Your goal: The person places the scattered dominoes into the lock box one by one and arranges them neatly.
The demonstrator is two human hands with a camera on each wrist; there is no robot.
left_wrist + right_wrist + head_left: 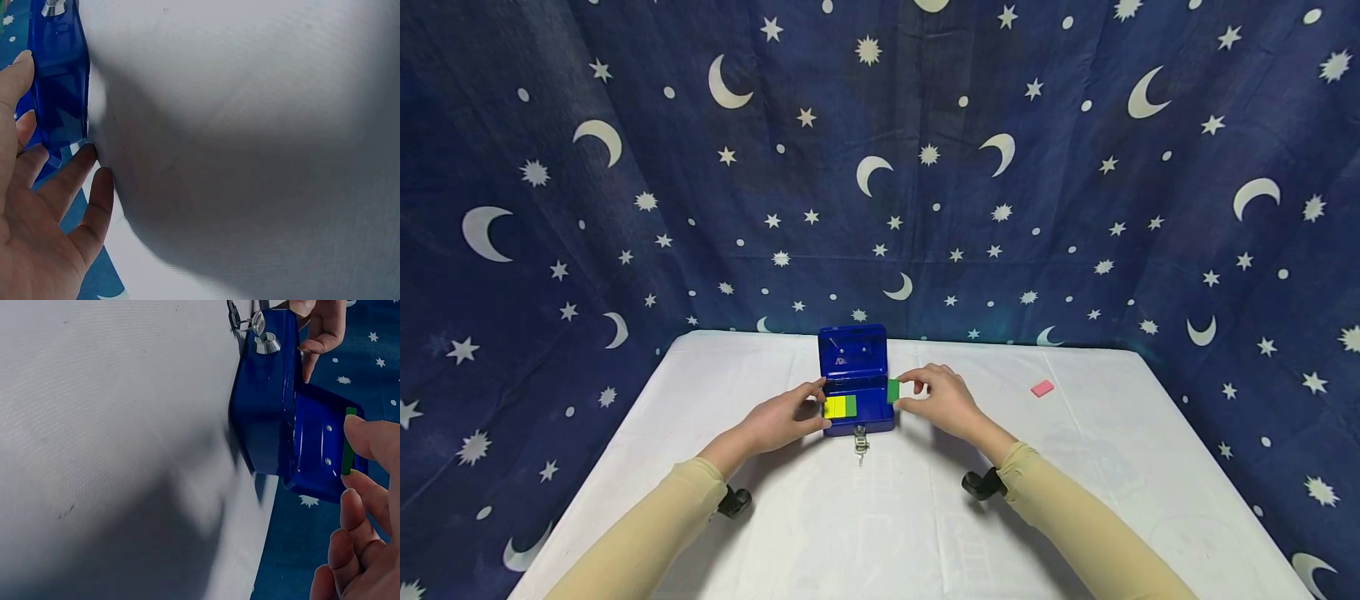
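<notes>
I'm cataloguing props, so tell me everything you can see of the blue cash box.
The blue cash box looks like glossy painted metal. It rests upright on a white tablecloth, its lid raised open at the back; two small metallic fittings show inside the lid. A silvery lock on the front wall holds a key. Yellow blocks and a green block lie inside, at the left. The left hand has its grip on the left end.

A green block (892,391) is held at the right end of an open blue box (882,426) (yellow blocks (834,407) are lined inside, left).
</notes>
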